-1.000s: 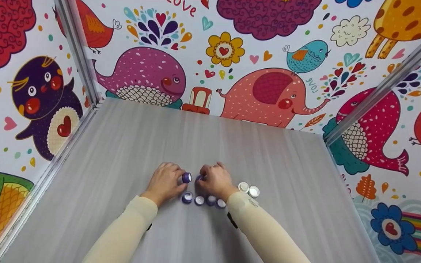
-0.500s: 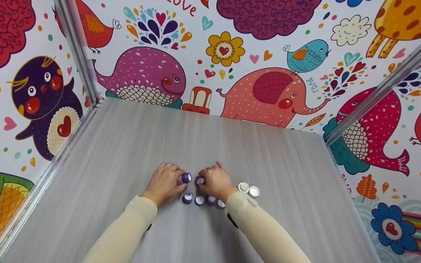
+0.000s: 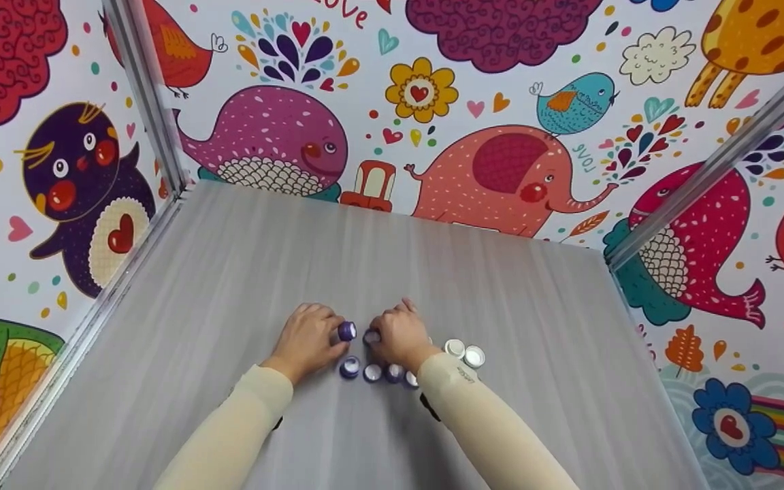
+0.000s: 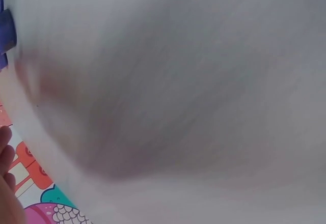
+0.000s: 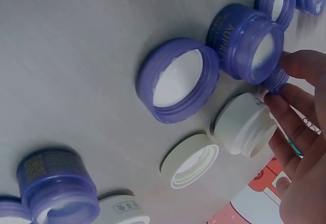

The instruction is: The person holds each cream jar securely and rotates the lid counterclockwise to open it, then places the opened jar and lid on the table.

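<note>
In the head view my left hand grips a small purple jar between thumb and fingers, its white open mouth facing right. Across a narrow gap, my right hand pinches a small round purple piece that looks like a jar lid, partly hidden by the fingers. Below the hands, an open purple jar and a purple lid lie beside another purple jar and a white-lined purple lid. Only purple edges and some fingers show in the left wrist view.
An open white jar and a white lid stand close by my right fingers. Another purple jar and a white piece sit in the lower left of that view. Patterned walls enclose the grey table.
My right fingers have turned the purple piece slightly, so its round face shows more than a second ago. The left hand and its jar have stayed put.
</note>
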A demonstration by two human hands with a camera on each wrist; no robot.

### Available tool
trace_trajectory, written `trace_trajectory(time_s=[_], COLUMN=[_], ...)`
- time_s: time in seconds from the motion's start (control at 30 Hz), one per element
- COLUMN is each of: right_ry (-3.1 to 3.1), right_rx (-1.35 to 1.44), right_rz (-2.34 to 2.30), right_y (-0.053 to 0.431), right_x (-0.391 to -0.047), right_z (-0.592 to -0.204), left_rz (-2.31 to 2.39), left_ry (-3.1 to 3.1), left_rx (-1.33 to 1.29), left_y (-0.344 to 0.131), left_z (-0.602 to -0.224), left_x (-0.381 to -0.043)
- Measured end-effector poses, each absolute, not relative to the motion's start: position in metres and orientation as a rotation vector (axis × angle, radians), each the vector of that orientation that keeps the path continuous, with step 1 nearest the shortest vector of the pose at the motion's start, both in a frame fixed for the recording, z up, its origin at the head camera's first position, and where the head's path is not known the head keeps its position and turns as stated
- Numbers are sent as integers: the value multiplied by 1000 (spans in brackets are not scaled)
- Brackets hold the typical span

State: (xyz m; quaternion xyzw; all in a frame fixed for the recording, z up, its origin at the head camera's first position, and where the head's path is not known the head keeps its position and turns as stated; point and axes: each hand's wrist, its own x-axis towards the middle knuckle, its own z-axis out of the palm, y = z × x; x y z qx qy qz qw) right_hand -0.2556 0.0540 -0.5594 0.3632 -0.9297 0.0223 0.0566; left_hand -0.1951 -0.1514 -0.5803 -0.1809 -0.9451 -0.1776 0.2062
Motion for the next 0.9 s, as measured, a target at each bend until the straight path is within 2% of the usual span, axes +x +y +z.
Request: trace_trajectory(time_s=[0.9], right_ry=[-2890], right_rx=[1026], right_rz=[115], right_y=[51], right_x=[-253], right_z=[-557], left_rz=[-423], left_ry=[-2780], left_rx=[-483], left_y=[-145], left_z=[-592], left_x=[-206])
